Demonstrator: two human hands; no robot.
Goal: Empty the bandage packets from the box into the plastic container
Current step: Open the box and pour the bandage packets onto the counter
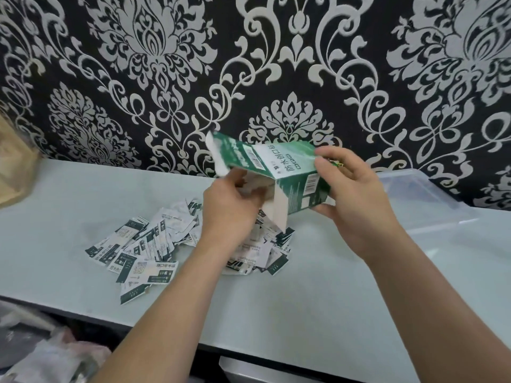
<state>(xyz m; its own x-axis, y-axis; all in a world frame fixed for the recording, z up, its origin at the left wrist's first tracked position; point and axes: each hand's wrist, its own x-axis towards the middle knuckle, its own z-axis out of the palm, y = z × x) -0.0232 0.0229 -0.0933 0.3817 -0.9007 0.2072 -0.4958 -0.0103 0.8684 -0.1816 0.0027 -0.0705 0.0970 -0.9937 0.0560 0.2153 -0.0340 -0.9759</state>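
A green and white cardboard box [287, 172] hangs tilted above the pale table, its open end facing down and left with a white flap raised. My right hand [356, 194] grips the box's closed end, thumb beneath and fingers over the top. My left hand [232, 203] is at the open mouth, fingers curled into it around white contents. Several green and white bandage packets [149, 252] lie scattered in a heap on the table under and left of the box. The clear plastic container [425, 200] sits at the right, behind my right wrist, partly hidden.
The pale table [318, 299] runs along a black wall with silver damask pattern. A brown paper bag [13, 172] stands at the far left. Crumpled plastic bags [41, 355] lie below the table's front edge at bottom left.
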